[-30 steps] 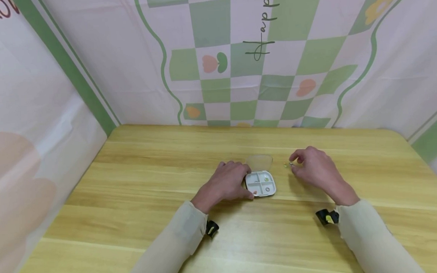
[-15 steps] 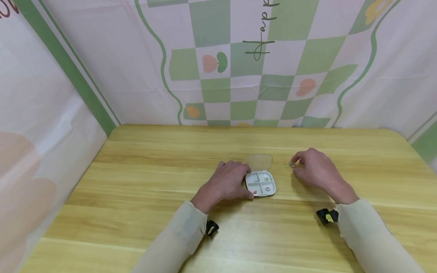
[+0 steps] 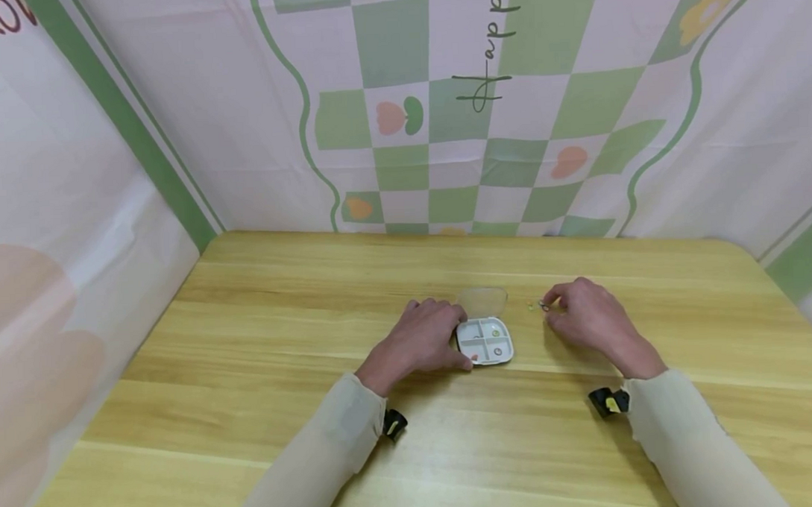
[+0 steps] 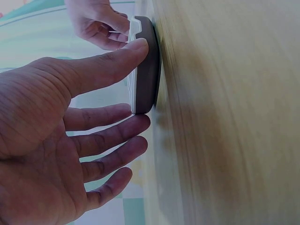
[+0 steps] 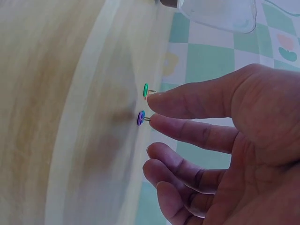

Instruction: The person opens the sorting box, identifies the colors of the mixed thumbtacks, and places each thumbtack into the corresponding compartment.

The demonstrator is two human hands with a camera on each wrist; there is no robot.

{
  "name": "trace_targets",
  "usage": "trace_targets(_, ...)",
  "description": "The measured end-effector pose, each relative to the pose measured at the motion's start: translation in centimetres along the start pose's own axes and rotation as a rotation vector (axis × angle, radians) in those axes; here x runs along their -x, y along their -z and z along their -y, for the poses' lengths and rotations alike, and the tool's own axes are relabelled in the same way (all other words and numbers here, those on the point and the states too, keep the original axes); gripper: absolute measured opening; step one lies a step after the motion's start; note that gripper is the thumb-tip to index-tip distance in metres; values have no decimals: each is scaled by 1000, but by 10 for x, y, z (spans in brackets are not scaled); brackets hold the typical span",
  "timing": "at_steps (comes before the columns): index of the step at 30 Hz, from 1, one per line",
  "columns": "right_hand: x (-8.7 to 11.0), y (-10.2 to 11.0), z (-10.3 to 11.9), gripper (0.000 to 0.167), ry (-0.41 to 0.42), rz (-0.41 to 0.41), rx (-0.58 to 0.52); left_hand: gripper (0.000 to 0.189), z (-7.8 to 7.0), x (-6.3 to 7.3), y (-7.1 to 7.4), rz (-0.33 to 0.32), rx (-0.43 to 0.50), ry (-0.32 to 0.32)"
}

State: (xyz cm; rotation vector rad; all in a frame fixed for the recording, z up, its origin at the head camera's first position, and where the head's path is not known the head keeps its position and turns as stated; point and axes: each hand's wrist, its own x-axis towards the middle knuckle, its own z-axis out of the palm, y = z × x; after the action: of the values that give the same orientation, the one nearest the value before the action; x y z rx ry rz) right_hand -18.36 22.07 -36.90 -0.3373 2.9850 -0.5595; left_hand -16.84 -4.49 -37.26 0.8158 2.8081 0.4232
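My left hand (image 3: pixel 425 338) grips a small square case (image 3: pixel 467 349) at its left side, thumb on the near edge and index finger at the far one. Its white tray has four compartments with small stud earrings in them; the clear lid (image 3: pixel 483 301) is folded back. In the right wrist view, a green stud earring (image 5: pixel 146 90) and a purple stud earring (image 5: pixel 141 117) lie on the table, posts outward. My right hand (image 3: pixel 589 314) is at them, thumb and index finger apart. The index fingertip seems to touch the purple one's post; the thumb tip is near the green one.
The wooden table (image 3: pixel 201 350) extends around both hands. A printed curtain (image 3: pixel 403 164) hangs behind its back edge, another at the left. Black wrist cameras (image 3: pixel 610 403) sit below both sleeves.
My right hand has shifted very slightly right and toward me, staying beside the stud earrings. The left hand and the case have not moved.
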Motion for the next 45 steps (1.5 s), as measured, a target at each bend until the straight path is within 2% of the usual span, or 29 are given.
trace_targets(16, 0, -1, 0, 18, 0, 12, 10, 65, -1, 1, 1, 2, -5, 8)
trace_targets(35, -2, -4, -4, 5, 1, 5, 18, 65, -1, 0, 1, 6, -1, 7)
trace_targets(45, -3, -4, -4, 6, -5, 3, 17, 64, -1, 1, 2, 5, 4, 9)
